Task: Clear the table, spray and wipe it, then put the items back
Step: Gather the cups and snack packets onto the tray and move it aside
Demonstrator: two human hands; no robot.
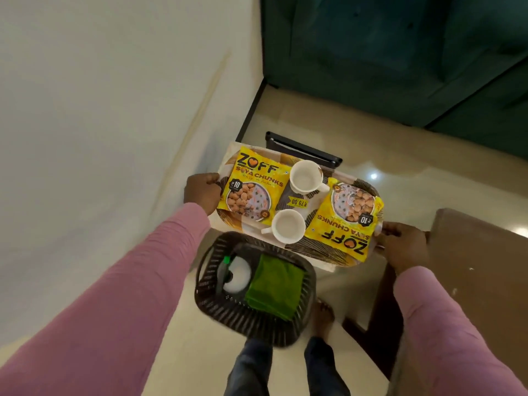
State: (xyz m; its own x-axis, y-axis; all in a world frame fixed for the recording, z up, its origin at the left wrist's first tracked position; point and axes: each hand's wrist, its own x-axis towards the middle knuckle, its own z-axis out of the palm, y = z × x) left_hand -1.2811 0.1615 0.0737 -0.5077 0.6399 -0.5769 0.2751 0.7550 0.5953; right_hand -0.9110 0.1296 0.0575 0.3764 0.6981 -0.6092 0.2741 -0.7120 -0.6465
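Observation:
I hold a patterned tray in the air over the floor, my left hand gripping its left end and my right hand its right end. On the tray lie two yellow soya chunk packets, one at the left and one at the right. Between them stand two empty white cups, one farther and one nearer. Below the tray, a dark plastic basket on the floor holds a spray bottle and a folded green cloth.
A brown wooden table stands at the right, its corner beside my right hand. A white wall fills the left. A dark green sofa is at the back. A black object lies behind the tray. My feet stand by the basket.

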